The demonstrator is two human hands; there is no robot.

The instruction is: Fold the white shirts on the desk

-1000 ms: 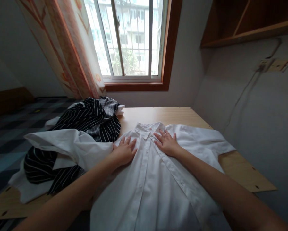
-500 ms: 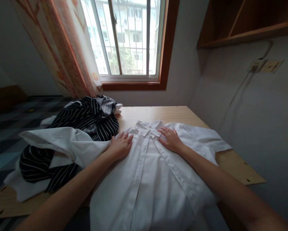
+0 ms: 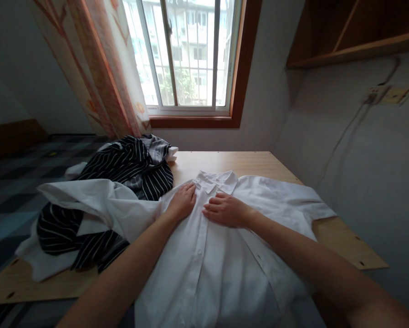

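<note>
A white button-up shirt (image 3: 221, 269) lies front side up on a light wooden board (image 3: 225, 159), its collar toward the window and its lower part nearest me. My left hand (image 3: 183, 200) lies flat on the shirt just left of the collar, fingers extended and holding nothing. Below the collar, beside the button strip, my right hand (image 3: 227, 210) rests palm down with its fingers stretched to the left, slightly apart. One sleeve spreads out to the right; the other lies to the left over striped cloth.
Black-and-white striped clothes (image 3: 122, 159) are heaped at the left of the board, beside a checked bedspread (image 3: 6, 196). A window (image 3: 194, 59) and curtain (image 3: 105, 68) stand behind. A shelf (image 3: 355, 45) and a socket with a cord are on the right.
My right hand has moved left and toward me, from beside the collar to the middle of the shirt front. My left hand has turned slightly near the collar. The view has shifted a little.
</note>
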